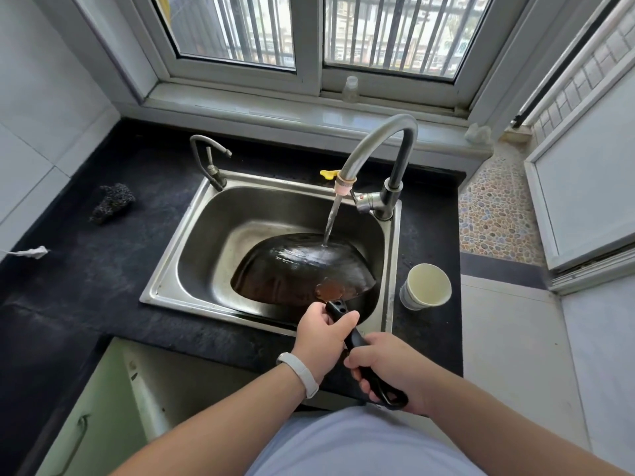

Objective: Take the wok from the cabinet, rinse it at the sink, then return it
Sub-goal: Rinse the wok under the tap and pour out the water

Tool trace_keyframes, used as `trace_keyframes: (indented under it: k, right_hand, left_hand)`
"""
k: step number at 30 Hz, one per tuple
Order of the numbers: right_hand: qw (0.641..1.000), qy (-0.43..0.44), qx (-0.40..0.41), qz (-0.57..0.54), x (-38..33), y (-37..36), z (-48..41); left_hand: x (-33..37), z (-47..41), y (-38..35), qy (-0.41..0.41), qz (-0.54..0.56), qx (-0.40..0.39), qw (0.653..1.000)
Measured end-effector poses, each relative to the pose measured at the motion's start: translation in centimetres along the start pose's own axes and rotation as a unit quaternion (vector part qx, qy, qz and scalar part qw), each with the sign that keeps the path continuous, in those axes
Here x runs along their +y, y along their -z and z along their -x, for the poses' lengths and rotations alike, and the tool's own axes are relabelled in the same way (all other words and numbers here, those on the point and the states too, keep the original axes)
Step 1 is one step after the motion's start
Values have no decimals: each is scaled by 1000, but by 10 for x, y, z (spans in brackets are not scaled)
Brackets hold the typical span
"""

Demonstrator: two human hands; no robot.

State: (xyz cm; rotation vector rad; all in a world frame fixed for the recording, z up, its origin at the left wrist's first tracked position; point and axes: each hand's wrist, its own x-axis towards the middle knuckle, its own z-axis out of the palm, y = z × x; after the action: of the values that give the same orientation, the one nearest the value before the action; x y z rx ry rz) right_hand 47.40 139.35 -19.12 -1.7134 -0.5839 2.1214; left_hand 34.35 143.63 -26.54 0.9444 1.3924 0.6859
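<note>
Daylight from a barred window is falling on a dark worktop (pixel 86 269) with a steel sink (pixel 192 235) set into it. From the head view, the wok (pixel 292 266) is sitting turned over in the basin, its dark outer side up, while water from the tall faucet (pixel 374 146) is running onto its far side. The left hand (pixel 321 333) is wrapping the black handle (pixel 354 338) close to the pan; the right hand (pixel 388 365) is closed around the same handle nearer its looped end. So the rinsing step is in hand. A paper cup (pixel 426 286) is standing just beside the sink's right rim. Next, I judge, the wok needs turning or draining, the tap shutting off, and then carrying to the cabinet, whose pale green door (pixel 86 407) is showing below the worktop.
</note>
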Motion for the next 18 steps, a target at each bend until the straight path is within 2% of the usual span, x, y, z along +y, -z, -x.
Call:
trace_keyframes:
  k: [11, 18]
  right_hand:
    - [995, 46, 10, 83, -15, -9, 13]
    - [985, 81, 25, 152, -14, -9, 15]
  left_hand:
    - [15, 6, 4, -40, 26, 36, 998]
    - [19, 14, 5, -42, 48, 32, 997]
